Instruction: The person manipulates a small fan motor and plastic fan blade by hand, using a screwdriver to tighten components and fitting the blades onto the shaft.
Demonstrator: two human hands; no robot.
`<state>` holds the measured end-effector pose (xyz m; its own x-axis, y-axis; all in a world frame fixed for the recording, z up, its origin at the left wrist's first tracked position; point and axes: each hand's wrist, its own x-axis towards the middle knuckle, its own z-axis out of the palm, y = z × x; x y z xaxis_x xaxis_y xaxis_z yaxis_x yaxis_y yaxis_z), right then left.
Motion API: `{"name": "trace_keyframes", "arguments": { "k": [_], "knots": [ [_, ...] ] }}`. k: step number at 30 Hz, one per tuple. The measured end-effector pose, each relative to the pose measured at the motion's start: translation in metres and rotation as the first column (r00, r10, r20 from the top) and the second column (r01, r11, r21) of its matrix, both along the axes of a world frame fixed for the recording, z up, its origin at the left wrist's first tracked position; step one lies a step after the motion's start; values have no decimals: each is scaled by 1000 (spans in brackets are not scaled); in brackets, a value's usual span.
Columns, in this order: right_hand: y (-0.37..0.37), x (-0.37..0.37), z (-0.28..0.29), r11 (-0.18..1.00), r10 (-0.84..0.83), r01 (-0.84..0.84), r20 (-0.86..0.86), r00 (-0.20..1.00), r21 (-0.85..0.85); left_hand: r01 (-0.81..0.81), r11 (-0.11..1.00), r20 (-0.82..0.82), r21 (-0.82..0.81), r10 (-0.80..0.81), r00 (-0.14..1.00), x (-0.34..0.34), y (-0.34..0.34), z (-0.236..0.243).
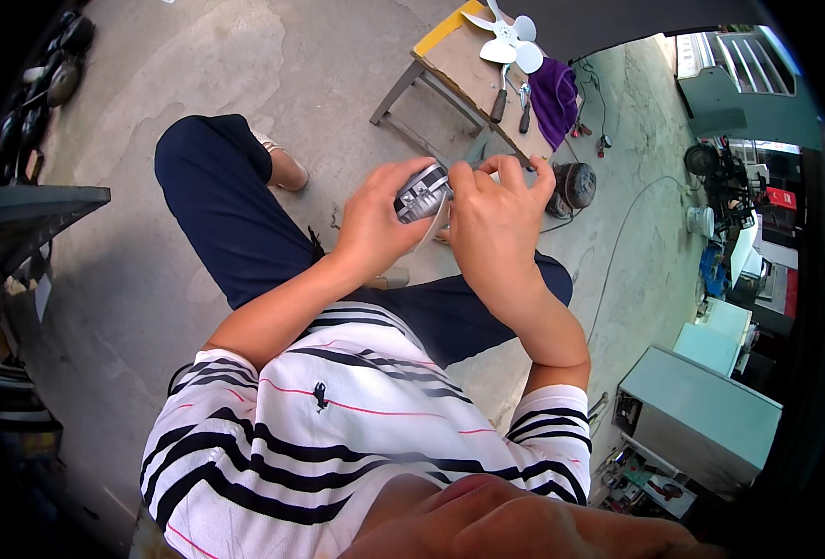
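Note:
My left hand [375, 212] is closed around a small grey metal motor [421, 193], held up in front of my knees. The motor has a ribbed, silvery body, and a pale strip shows along its lower side. Right beside it, my right hand [498, 219] has its thumb and forefinger bent together at the motor's edge, the other fingers curled and partly raised. What lies between those fingertips is hidden behind the hand.
Ahead, a low wooden-topped table [459, 42] carries a white fan blade [503, 48], a dark-handled screwdriver [499, 105], another hand tool [525, 110] and a purple cloth [554, 101]. A dark round container [576, 184] stands beside it. Far right is a pale metal cabinet [701, 419].

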<state>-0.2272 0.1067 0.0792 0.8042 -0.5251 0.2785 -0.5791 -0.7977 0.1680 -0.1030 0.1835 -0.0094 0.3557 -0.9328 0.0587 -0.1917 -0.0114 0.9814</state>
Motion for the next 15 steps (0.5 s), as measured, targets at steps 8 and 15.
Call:
{"name": "trace_keyframes", "arguments": {
  "k": [8, 15],
  "knots": [
    [-11, 2, -3, 996, 34, -34, 1, 999, 83, -5, 1000, 41, -19, 6, 999, 0, 1, -12],
    [-24, 3, 3, 982, 123, -119, -19, 992, 147, 25, 1000, -73, 18, -24, 997, -3, 4, -9]
  ]
}}
